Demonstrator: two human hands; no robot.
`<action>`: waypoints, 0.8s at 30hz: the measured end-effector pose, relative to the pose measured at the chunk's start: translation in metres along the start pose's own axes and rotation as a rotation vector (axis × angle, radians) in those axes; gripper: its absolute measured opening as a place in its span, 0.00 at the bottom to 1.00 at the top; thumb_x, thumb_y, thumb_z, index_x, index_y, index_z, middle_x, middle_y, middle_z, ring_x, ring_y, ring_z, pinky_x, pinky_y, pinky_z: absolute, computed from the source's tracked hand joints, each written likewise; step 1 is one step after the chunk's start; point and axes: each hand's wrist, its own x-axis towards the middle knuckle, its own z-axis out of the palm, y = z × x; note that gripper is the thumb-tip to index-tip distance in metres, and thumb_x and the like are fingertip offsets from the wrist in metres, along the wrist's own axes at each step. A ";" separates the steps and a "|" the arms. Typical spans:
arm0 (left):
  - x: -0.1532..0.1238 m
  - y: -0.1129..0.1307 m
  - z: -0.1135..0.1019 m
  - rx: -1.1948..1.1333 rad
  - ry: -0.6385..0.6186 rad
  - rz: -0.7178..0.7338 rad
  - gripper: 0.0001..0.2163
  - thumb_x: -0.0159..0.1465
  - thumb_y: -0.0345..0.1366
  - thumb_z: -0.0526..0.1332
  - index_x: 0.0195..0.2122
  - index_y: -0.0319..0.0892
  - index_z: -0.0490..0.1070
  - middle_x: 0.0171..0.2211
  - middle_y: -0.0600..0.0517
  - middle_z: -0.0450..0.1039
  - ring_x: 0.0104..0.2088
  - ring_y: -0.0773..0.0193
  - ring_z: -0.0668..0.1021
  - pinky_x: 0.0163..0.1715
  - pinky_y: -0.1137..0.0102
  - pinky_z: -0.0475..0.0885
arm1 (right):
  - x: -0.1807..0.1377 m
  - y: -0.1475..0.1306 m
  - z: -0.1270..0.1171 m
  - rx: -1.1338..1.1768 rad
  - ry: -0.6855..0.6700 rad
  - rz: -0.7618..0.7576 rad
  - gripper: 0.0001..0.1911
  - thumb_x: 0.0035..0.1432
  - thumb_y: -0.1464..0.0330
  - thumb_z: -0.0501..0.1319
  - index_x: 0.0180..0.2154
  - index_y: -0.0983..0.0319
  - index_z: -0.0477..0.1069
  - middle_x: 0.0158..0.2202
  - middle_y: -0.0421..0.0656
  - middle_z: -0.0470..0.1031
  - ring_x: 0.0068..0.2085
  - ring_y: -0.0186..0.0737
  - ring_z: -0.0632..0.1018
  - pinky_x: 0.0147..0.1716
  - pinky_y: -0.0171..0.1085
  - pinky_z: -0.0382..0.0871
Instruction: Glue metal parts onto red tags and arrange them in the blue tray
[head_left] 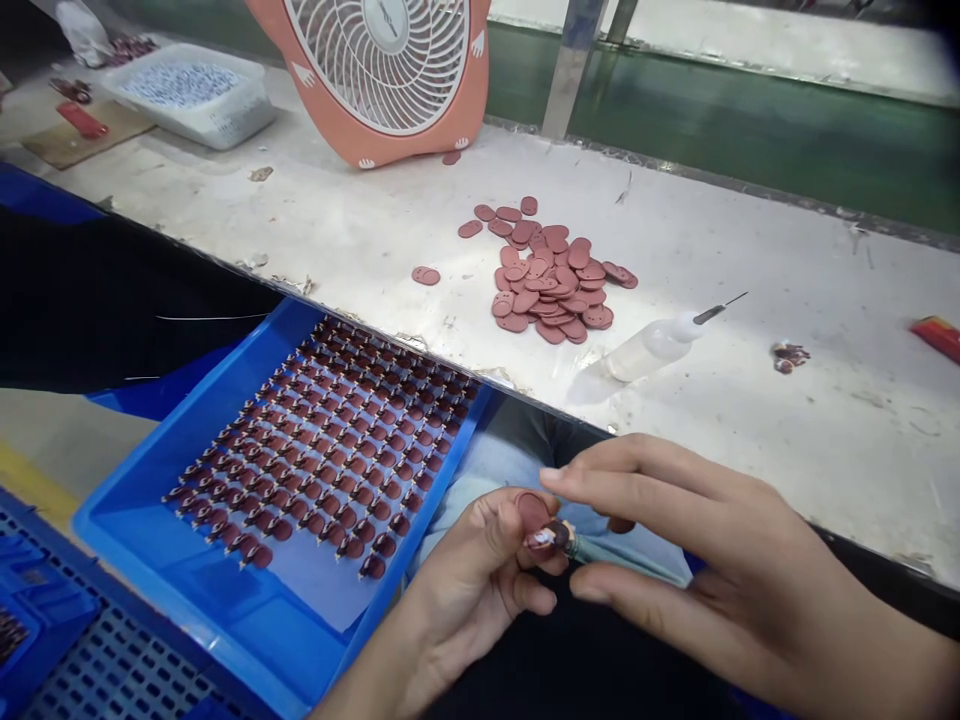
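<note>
My left hand (480,575) pinches a small dark red figure part (546,532) with a reddish oval piece against it, held over my lap. My right hand (697,560) reaches in from the right, fingers stretched out, thumb and fingertips touching the same small part. To the left sits a blue tray (187,560) lined with rows of several matching dark red pieces (330,440). A pile of reddish oval discs (551,280) lies on the white worktable (750,260) ahead.
A clear squeeze bottle with a needle tip (652,345) lies on its side near the table edge. An orange desk fan (386,70) stands at the back. A white bin (191,95) sits far left. A blue perforated crate (90,650) is at lower left.
</note>
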 end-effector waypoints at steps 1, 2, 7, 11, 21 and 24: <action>0.000 0.001 0.000 0.001 -0.003 -0.001 0.14 0.54 0.45 0.74 0.35 0.40 0.81 0.28 0.54 0.77 0.28 0.73 0.80 0.25 0.82 0.77 | 0.001 0.002 0.001 0.024 0.001 0.003 0.17 0.68 0.70 0.61 0.57 0.57 0.67 0.48 0.41 0.72 0.48 0.28 0.74 0.49 0.23 0.70; 0.000 0.002 0.000 0.007 -0.003 0.000 0.15 0.53 0.45 0.74 0.34 0.39 0.81 0.27 0.54 0.76 0.27 0.73 0.79 0.24 0.82 0.77 | 0.001 0.003 0.003 0.047 0.002 0.006 0.16 0.68 0.72 0.60 0.56 0.58 0.68 0.47 0.41 0.73 0.47 0.28 0.75 0.48 0.23 0.70; 0.001 0.004 0.000 0.033 0.013 0.008 0.15 0.53 0.47 0.73 0.33 0.40 0.81 0.26 0.55 0.76 0.26 0.72 0.78 0.22 0.81 0.77 | 0.003 0.007 0.008 0.089 0.017 0.003 0.13 0.68 0.73 0.60 0.53 0.59 0.72 0.41 0.41 0.74 0.41 0.29 0.75 0.41 0.26 0.72; 0.005 0.007 0.002 0.083 -0.007 0.017 0.21 0.52 0.53 0.72 0.35 0.39 0.81 0.27 0.53 0.77 0.27 0.71 0.78 0.22 0.80 0.78 | 0.004 0.009 0.012 0.139 0.040 0.013 0.11 0.67 0.74 0.61 0.51 0.60 0.73 0.40 0.40 0.75 0.40 0.28 0.76 0.39 0.27 0.73; -0.004 0.002 0.010 0.414 0.378 0.683 0.15 0.46 0.38 0.79 0.30 0.42 0.76 0.26 0.57 0.73 0.23 0.74 0.72 0.21 0.81 0.71 | 0.005 0.022 0.058 -0.428 0.464 -0.271 0.12 0.60 0.81 0.66 0.46 0.72 0.73 0.32 0.46 0.75 0.32 0.35 0.72 0.29 0.36 0.69; -0.006 0.003 0.013 0.471 0.372 0.705 0.12 0.49 0.36 0.77 0.29 0.42 0.76 0.27 0.55 0.77 0.24 0.74 0.72 0.21 0.81 0.69 | 0.012 0.023 0.068 -0.419 0.459 -0.305 0.09 0.61 0.80 0.65 0.44 0.71 0.74 0.32 0.47 0.76 0.31 0.36 0.73 0.28 0.36 0.69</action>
